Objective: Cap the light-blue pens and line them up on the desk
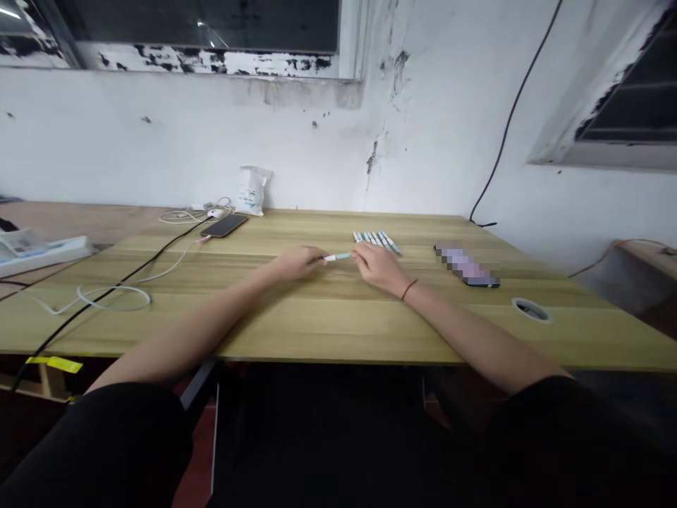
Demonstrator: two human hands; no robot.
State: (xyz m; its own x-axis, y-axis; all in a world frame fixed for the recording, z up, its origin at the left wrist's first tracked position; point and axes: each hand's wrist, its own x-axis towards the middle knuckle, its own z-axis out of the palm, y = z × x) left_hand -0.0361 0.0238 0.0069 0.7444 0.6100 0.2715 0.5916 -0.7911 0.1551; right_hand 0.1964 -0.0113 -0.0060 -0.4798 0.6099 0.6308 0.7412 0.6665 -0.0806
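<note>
Pen (338,257): held between both hands, over the middle of the surface (317,331).
Left hand (301,262): grip closed on the nine o'clock end.
Right hand (378,267): grip pinched on the three o'clock end.
Pen row (377,239): laid near the right hand, at two o'clock from the held pen.
Pen work: both ends seem to be handled at once.
Pen care: next, a firm, gentle pinch seems called for.

Single view from head height, facing forward and down. Desk (328,331) close below, wall (211,127) beyond; left hand (300,262), right hand (379,267) near mid-frame.
</note>
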